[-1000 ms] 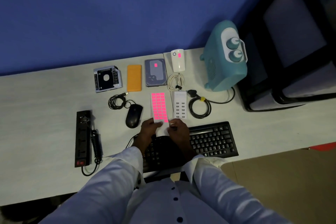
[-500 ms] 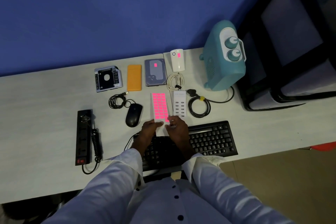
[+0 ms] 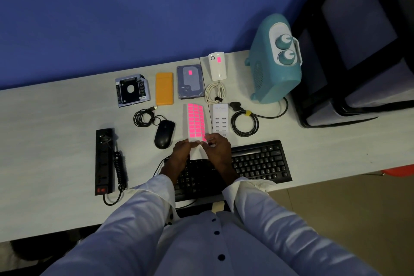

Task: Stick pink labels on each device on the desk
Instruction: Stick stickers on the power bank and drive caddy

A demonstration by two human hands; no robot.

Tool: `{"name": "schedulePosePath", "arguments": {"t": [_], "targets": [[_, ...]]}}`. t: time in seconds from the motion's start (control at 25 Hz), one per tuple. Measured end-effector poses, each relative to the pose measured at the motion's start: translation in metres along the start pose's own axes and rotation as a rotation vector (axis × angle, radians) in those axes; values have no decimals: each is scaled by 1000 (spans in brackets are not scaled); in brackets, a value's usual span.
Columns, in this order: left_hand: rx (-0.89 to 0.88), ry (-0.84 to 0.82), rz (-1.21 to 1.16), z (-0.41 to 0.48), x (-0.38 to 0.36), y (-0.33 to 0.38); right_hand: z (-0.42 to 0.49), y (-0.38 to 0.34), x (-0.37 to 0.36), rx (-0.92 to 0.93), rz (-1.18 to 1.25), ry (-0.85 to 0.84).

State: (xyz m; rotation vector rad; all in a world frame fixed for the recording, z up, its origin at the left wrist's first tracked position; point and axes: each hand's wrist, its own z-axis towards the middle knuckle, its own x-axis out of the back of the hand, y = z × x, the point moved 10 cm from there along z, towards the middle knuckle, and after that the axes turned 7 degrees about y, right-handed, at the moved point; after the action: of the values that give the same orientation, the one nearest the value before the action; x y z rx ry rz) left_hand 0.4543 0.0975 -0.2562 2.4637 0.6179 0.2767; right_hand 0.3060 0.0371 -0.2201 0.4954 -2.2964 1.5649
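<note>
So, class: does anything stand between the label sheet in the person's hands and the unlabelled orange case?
Nothing visible does. The left hand and right hand hold the label sheet; bare desk lies between it and the orange case. The mouse sits just left of that path.

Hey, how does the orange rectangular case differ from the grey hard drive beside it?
The grey metal hard drive carries a pink label near its far end; the orange rectangular case has none. The hard drive looks wider than the case. The case is plain orange, the drive pale grey on darker metal. Both lie flat, side by side, on the white desk.
</note>
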Motion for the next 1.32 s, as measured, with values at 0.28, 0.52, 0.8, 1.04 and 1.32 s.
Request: {"name": "schedulePosePath", "arguments": {"t": [0.28, 0.52, 0.8, 1.04, 1.32], "targets": [[-6, 15, 14, 1, 7, -3, -4, -5, -1, 26, -19, -18], [-17, 13, 21, -2, 9, 0, -3, -6, -2, 40, -46, 15], [-246, 103, 285, -1, 15, 17, 6, -4, 16, -9, 40, 188], [-458, 363, 444, -8, 46, 51, 12, -22, -13, -29, 38, 122], [-476, 526, 325, 10, 102, 92, 21, -50, -60, -17, 99, 23]]}}
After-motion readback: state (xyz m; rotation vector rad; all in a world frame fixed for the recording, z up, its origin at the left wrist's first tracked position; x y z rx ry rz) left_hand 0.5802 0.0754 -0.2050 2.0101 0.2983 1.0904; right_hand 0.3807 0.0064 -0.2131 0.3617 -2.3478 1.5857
